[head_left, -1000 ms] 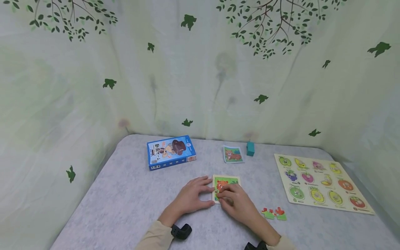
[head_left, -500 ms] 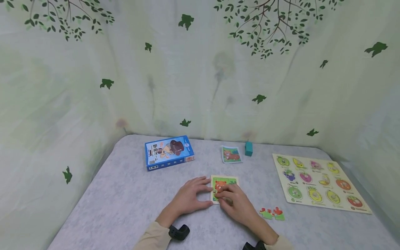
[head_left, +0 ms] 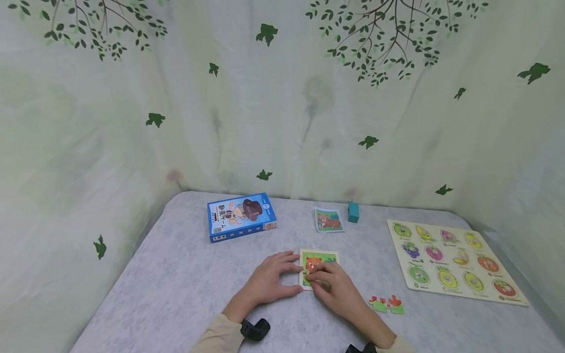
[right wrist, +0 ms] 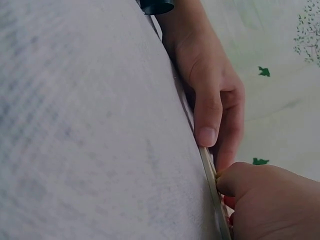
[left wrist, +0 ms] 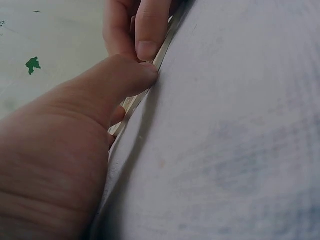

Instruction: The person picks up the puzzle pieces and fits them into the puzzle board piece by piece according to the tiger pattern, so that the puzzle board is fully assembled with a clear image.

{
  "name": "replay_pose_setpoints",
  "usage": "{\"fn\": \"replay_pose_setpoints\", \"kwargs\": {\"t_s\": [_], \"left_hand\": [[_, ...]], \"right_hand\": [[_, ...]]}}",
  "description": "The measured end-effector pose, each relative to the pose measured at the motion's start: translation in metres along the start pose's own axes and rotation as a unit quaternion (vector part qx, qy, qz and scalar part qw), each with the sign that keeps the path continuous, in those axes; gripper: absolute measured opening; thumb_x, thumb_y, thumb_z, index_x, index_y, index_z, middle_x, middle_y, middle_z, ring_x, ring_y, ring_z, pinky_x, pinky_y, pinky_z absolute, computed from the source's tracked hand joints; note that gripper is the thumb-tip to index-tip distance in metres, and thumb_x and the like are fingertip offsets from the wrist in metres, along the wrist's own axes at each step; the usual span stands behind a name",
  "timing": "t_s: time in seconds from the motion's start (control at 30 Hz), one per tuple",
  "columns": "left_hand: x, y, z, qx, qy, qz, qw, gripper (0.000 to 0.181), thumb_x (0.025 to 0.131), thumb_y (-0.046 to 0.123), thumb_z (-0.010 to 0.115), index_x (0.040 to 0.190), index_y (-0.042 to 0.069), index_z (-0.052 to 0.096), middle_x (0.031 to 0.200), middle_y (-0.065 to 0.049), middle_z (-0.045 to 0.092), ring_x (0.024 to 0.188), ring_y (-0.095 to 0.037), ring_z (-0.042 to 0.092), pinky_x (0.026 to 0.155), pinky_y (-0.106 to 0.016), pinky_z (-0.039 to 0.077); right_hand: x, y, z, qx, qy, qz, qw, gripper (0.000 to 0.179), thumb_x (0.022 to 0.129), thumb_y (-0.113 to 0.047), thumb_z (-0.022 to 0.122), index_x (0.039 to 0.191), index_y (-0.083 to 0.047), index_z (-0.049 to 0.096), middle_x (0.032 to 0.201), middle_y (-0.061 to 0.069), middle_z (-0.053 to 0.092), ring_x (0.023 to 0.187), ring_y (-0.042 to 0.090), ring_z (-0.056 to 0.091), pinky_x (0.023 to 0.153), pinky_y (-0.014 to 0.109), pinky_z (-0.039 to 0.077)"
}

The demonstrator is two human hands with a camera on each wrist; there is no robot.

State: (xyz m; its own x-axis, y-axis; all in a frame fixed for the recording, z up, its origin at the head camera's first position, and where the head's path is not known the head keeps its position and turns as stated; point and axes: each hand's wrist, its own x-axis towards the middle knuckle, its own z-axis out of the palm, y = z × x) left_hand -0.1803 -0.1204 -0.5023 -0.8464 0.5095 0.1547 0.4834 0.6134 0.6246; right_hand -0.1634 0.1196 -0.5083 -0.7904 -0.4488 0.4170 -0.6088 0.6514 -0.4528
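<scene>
A small wooden jigsaw puzzle board (head_left: pixel 326 251) with an orange tiger picture on green lies flat between both hands. My left hand (head_left: pixel 271 278) rests at its left side, fingers extended, thumb and fingertips touching the edge. My right hand (head_left: pixel 334 286) is over the lower right of the board and pinches a small puzzle piece, mostly hidden by the fingers. In the right wrist view, the right thumb (right wrist: pixel 235 177) bends down at the board's edge. Two loose puzzle pieces, one red and green (head_left: pixel 377 304) and one orange and green (head_left: pixel 396 305), lie right of the right hand.
Behind the hands lie a blue game box (head_left: pixel 242 217), a picture card with a brown animal (head_left: pixel 328 220) and a teal block (head_left: pixel 353 212). A large fruit puzzle board (head_left: pixel 454 260) covers the table's right side. A leaf-printed curtain (head_left: pixel 282 98) hangs behind.
Both hands stay at the puzzle board, with hardly any movement of the right fingers. The whole head view shifts slightly; the loose pieces stay put.
</scene>
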Motion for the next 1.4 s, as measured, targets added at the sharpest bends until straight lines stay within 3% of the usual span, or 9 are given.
{"fn": "replay_pose_setpoints", "kwargs": {"t_s": [0.53, 0.73, 1.1, 1.4], "left_hand": [[0.01, 0.004, 0.007, 0.036, 0.004, 0.007, 0.9993, 0.053, 0.089, 0.054, 0.075, 0.132, 0.024, 0.07, 0.155, 0.004, 0.053, 0.15, -0.023, 0.04, 0.122, -0.054, 0.034], [0.01, 0.002, 0.004, 0.046, 0.009, 0.011, 0.9988, 0.065, 0.089, 0.055, 0.075, 0.141, 0.019, 0.064, 0.156, -0.001, 0.052, 0.15, -0.027, 0.04, 0.12, -0.056, 0.035], [0.011, 0.001, 0.0, 0.045, 0.004, 0.0, 0.999, 0.069, 0.088, 0.056, 0.076, 0.144, 0.019, 0.061, 0.16, 0.0, 0.047, 0.152, -0.026, 0.037, 0.121, -0.057, 0.034], [0.006, 0.005, 0.001, 0.027, 0.003, -0.009, 0.9996, 0.069, 0.087, 0.056, 0.076, 0.143, 0.019, 0.063, 0.159, -0.001, 0.049, 0.152, -0.027, 0.037, 0.121, -0.058, 0.032]], "right_hand": [[-0.002, 0.003, -0.023, 0.008, -0.037, 0.041, 0.9984, 0.02, 0.092, -0.014, 0.078, 0.109, -0.022, 0.08, 0.109, -0.011, 0.068, 0.104, 0.007, 0.061, 0.09, 0.036, 0.058], [-0.008, 0.008, -0.034, -0.006, -0.021, 0.022, 0.9995, 0.024, 0.09, -0.011, 0.079, 0.111, -0.022, 0.08, 0.11, -0.01, 0.069, 0.105, 0.009, 0.062, 0.089, 0.036, 0.059], [-0.022, 0.01, -0.055, -0.012, -0.003, 0.06, 0.9981, 0.027, 0.088, -0.009, 0.082, 0.111, -0.022, 0.081, 0.11, -0.009, 0.07, 0.103, 0.01, 0.064, 0.088, 0.034, 0.061], [-0.044, 0.009, -0.065, -0.004, 0.024, 0.079, 0.9966, 0.03, 0.085, -0.005, 0.083, 0.109, -0.024, 0.081, 0.107, -0.017, 0.066, 0.1, 0.006, 0.062, 0.086, 0.031, 0.06]]}}
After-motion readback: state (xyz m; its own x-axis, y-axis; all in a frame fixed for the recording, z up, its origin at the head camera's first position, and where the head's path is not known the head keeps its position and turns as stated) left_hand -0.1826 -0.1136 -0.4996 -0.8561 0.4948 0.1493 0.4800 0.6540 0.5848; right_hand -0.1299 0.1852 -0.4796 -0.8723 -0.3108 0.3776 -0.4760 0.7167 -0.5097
